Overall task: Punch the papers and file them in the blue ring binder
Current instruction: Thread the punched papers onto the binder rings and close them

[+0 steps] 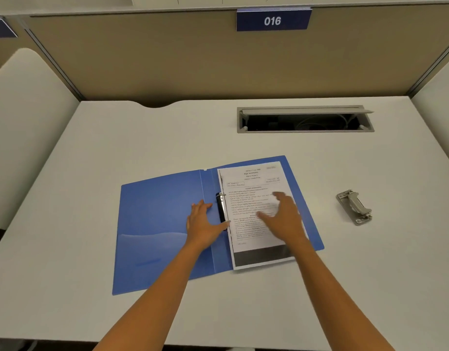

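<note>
The blue ring binder (pixel 157 219) lies open in the middle of the white desk. Printed papers (pixel 251 188) rest on its right half, their left edge threaded on the metal rings of the black mechanism (pixel 221 207). My left hand (pixel 205 222) lies flat on the binder just left of the rings, thumb touching the lower ring. Palm down, my right hand (pixel 284 215) rests on the papers with fingers spread, slightly blurred. A grey metal hole punch (pixel 354 206) sits on the desk to the right of the binder, apart from both hands.
A grey cable tray (pixel 304 119) with its lid raised is set into the desk at the back right. Beige partition walls (pixel 193 59) enclose the desk on three sides, with a blue sign reading 016 (pixel 272 20) on top.
</note>
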Available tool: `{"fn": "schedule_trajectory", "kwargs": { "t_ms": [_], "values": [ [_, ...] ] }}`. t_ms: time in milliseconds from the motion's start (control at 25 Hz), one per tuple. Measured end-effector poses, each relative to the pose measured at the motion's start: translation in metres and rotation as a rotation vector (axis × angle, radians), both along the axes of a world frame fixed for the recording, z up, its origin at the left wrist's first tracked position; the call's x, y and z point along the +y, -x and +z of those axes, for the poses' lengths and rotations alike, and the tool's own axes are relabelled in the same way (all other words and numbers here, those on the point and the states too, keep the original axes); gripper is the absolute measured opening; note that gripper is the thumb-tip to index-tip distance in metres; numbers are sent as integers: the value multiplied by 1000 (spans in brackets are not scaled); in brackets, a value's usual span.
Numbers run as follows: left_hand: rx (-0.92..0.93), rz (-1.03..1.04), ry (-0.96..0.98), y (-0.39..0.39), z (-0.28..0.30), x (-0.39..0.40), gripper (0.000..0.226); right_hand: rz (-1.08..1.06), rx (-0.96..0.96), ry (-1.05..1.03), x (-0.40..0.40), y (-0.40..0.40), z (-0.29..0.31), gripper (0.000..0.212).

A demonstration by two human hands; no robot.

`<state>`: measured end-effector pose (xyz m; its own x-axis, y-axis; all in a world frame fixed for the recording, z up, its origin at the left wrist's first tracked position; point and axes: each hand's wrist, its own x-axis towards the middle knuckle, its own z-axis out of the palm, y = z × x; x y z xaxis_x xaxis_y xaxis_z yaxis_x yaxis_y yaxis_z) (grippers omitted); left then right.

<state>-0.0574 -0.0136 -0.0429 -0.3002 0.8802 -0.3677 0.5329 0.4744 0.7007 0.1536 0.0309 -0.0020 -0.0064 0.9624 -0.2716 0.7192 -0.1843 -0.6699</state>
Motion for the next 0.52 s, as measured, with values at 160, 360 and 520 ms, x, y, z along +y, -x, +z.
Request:
{"fn": "schedule_trajectory", "kwargs": {
  "t_ms": [160, 360, 520],
  "values": [
    [41, -18, -35, -6, -5, 3, 66, 356, -65, -14, -42, 47, -16, 109],
    [49, -47, -51, -4, -6, 4, 60, 551, -227, -107, -47, 51, -50, 98],
    [48, -71, -93, -4, -4, 2, 47, 602, -315, -153, -50, 47, -64, 91]
  ]
}}
